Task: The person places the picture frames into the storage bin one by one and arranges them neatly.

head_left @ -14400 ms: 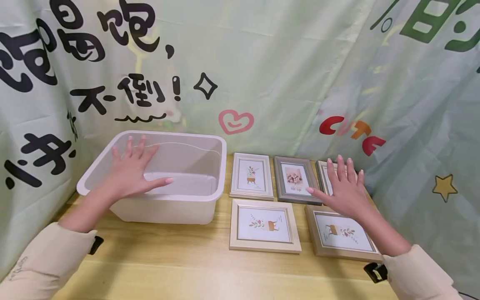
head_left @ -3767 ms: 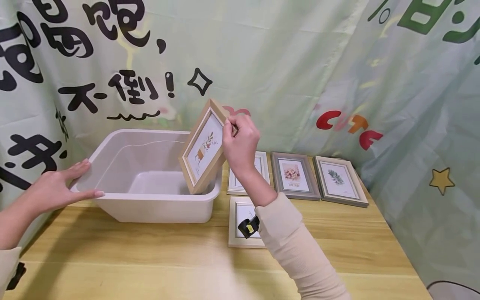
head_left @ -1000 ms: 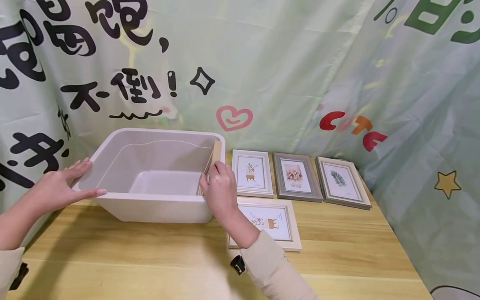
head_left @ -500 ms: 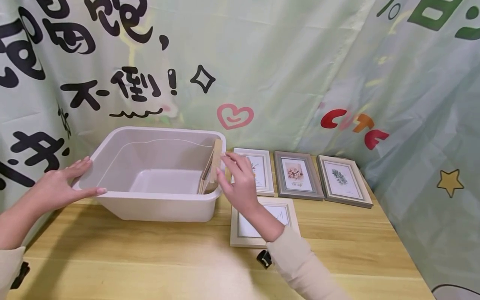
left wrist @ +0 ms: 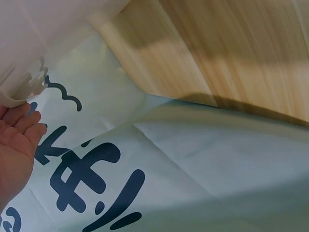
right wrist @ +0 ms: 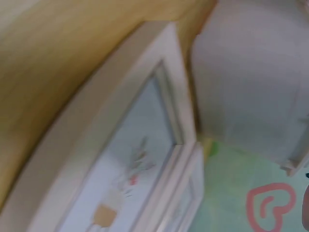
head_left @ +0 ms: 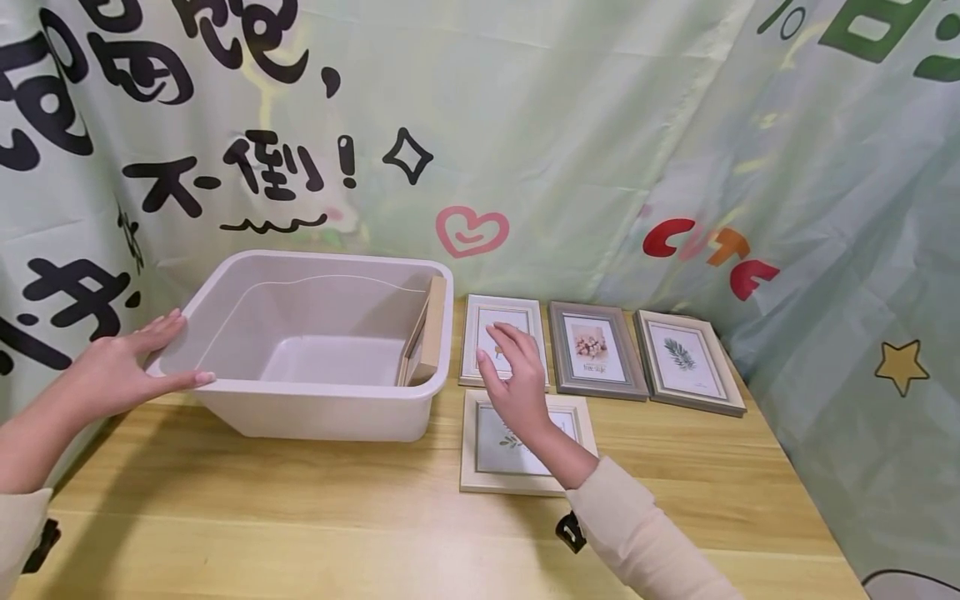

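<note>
In the head view a white plastic bin (head_left: 315,412) stands on the table. My left hand (head_left: 112,371) rests against its left corner, thumb stretched along the front rim and fingers at the side rim. In the left wrist view, the fingers (left wrist: 21,118) lie right under the rim. A light wood picture frame (head_left: 429,337) stands on edge inside the bin, leaning along the right wall. My right hand (head_left: 519,387) hovers with loosely bent fingers, holding nothing. Behind it are a white picture frame (head_left: 472,333) and, nearer, a cream picture frame (head_left: 470,467) with a plant print.
A grey picture frame (head_left: 637,387) with a flower print lies right of the white one. Beyond it lies a beige frame (head_left: 678,354) with a leaf print. Printed fabric (head_left: 570,150) hangs behind and beside the wooden table (head_left: 337,525).
A light wood picture frame went from the table's right side into the bin. My right hand let go of it and moved right over the other frames. My left hand stays at the bin.
</note>
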The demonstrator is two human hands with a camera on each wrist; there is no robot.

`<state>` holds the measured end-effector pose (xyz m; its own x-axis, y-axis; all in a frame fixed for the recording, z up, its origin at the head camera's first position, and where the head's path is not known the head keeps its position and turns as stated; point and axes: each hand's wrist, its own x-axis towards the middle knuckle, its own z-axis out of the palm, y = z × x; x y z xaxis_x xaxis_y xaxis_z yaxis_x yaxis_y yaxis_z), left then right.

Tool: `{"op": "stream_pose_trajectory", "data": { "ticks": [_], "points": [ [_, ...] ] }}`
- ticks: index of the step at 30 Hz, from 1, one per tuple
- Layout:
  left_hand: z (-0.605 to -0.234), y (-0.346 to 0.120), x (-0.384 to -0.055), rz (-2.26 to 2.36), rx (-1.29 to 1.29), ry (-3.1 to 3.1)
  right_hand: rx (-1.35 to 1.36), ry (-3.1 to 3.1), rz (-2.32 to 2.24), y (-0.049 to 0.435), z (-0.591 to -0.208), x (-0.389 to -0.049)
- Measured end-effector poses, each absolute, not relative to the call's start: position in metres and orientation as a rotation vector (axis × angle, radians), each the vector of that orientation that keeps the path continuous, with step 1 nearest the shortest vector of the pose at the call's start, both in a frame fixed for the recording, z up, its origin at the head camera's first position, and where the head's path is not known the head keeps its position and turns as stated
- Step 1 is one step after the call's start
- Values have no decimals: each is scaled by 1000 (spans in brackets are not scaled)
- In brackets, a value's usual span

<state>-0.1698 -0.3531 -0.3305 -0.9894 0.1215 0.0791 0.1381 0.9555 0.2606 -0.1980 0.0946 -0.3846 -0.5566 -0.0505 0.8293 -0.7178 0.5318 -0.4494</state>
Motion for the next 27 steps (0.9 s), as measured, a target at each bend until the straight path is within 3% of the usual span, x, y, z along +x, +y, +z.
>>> {"op": "stream_pose_trajectory", "data": {
  "ticks": [18,27],
  "points": [
    [-331,-353,-168,-379,-211,-3032,546,-2182,1012,117,-440,-185],
    [-330,-353,-168,-407,-212,-3035,769,-2369,895,119,-466,-171]
  ]
}}
